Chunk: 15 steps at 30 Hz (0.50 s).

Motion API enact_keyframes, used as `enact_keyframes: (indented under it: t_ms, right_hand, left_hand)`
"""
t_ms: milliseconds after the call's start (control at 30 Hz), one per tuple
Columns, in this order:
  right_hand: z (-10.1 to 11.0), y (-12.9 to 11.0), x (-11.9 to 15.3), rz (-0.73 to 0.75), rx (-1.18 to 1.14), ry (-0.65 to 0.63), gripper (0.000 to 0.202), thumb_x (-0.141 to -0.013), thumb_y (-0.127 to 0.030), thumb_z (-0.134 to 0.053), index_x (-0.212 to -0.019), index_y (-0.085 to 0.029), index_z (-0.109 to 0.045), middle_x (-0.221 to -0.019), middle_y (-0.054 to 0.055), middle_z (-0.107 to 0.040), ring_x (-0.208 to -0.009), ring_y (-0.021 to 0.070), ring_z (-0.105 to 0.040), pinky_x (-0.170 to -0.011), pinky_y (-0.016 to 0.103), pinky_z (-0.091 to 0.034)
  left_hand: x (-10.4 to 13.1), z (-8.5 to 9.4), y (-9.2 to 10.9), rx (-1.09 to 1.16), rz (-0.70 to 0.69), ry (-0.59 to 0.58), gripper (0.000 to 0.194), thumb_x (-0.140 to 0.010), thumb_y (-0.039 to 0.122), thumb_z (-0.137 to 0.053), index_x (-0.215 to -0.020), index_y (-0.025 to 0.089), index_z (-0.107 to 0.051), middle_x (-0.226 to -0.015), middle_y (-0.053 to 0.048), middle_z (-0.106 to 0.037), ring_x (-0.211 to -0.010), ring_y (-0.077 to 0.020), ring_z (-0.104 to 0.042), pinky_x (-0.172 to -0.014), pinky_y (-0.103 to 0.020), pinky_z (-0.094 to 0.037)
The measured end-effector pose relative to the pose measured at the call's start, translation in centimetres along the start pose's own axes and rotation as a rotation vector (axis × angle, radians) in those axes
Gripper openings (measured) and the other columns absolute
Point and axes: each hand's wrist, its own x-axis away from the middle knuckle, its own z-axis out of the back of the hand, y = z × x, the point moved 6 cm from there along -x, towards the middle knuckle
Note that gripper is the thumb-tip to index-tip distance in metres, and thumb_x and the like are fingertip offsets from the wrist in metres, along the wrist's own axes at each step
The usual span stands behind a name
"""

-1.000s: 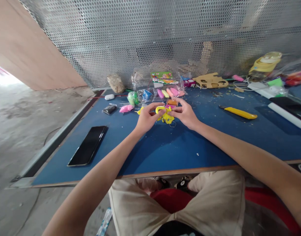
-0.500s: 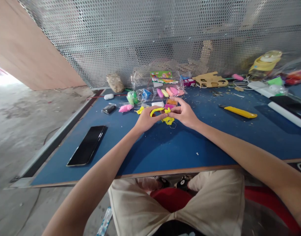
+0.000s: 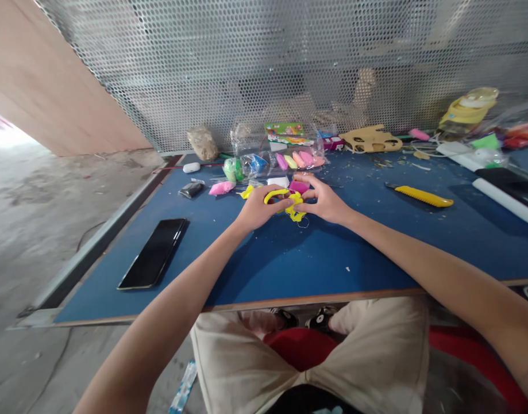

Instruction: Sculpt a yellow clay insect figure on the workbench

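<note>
Over the blue table (image 3: 264, 270), a yellow piece (image 3: 295, 215) is pinched by left hand (image 3: 255, 208) and right hand (image 3: 327, 203) fingers; some shaping seems done, some left.

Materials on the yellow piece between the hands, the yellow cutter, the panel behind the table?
Yellow piece: probably soft modelling clay, matte; lumpy, irregular edges.
Yellow cutter: body likely hard plastic, smooth; uniform colour, clean moulded-looking outline.
Panel: likely perforated sheet metal; silvery grey sheen, regular holes.
</note>
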Motion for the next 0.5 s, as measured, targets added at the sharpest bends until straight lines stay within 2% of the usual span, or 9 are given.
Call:
enact_keyframes:
  t_ms: [100,233,400,500]
  right_hand:
    - [0.0,0.05,0.11,-0.015,0.011,-0.019,0.097,-0.075,-0.043,-0.085,-0.156,-0.021,-0.036,-0.104,0.008,-0.074,-0.104,0.031,-0.073,-0.1,0.051,-0.058]
    - [0.02,0.28,0.29,-0.028,0.05,-0.068,0.105,-0.074,-0.046,-0.087,-0.16,-0.023,-0.031,-0.112,0.008,-0.074,-0.112,0.0319,-0.071,-0.108,0.054,-0.053]
    - [-0.04,-0.07,0.58,-0.005,0.145,-0.097,0.106,-0.076,-0.041,-0.085,-0.162,-0.025,-0.027,-0.106,0.006,-0.075,-0.112,0.0319,-0.071,-0.116,0.057,-0.046]
    - [-0.34,-0.36,0.71,-0.004,0.161,-0.105,0.105,-0.077,-0.04,-0.085,-0.163,-0.026,-0.025,-0.11,0.007,-0.075,-0.113,0.0328,-0.071,-0.116,0.059,-0.044]
  left_hand:
    - [-0.01,0.07,-0.24,-0.006,0.003,0.011,0.027,-0.082,0.039,-0.079,-0.099,0.018,-0.077,-0.094,-0.004,-0.074,-0.078,-0.0143,-0.063,-0.068,-0.026,-0.047]
    - [-0.03,0.25,-0.5,0.035,0.006,0.023,0.03,-0.082,0.043,-0.08,-0.099,0.018,-0.076,-0.096,-0.005,-0.075,-0.081,-0.0154,-0.064,-0.071,-0.027,-0.05]
    - [-0.06,0.62,-0.72,0.033,0.028,0.051,0.033,-0.081,0.046,-0.08,-0.1,0.018,-0.076,-0.09,-0.004,-0.074,-0.075,-0.0138,-0.062,-0.069,-0.026,-0.049]
    - [-0.04,0.63,-0.61,0.024,0.027,0.056,0.032,-0.082,0.046,-0.079,-0.099,0.019,-0.076,-0.091,-0.004,-0.074,-0.076,-0.014,-0.062,-0.071,-0.027,-0.049]
